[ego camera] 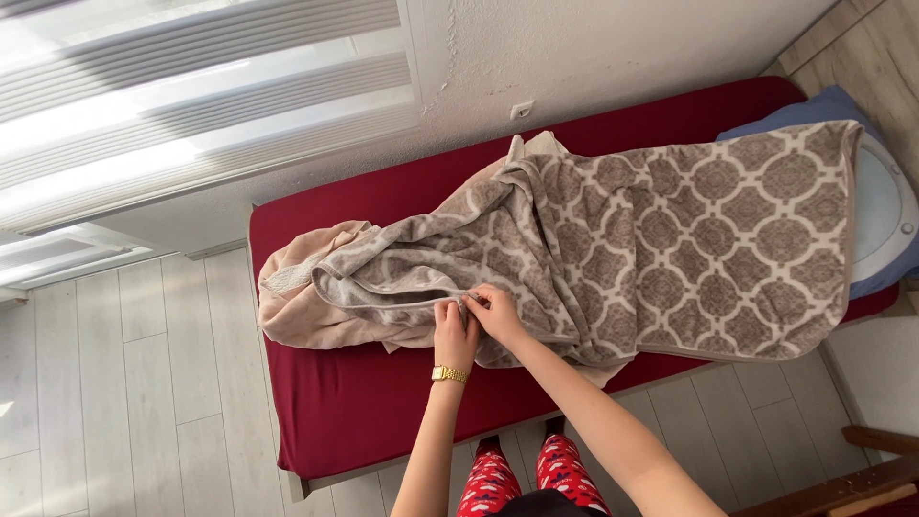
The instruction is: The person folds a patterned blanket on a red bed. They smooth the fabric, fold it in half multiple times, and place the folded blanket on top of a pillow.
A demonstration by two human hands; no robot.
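Red patterned trousers (522, 483) sit closest to us, at the foot of the view, and from there we work down in size. Beyond our grip stretches the dark red mattress (345, 402), with the grey patterned blanket (689, 239) heaped across it and spreading away to the right of our fingers. A beige blanket (297, 306) bunches to the left of the grip. Our left hand (455, 335) (gold watch (450, 374) at the wrist) and right hand (493, 314) meet side by side, both pinching the grey blanket's hem.

We judge the hem is best kept taut between the two pinches, so the edge stays straight and no fold slips.

Bare red cover lies below and left of the grip, giving room to draw the cloth toward us; the mattress's near edge runs just under our wrists, with pale floor (124, 402) past it.
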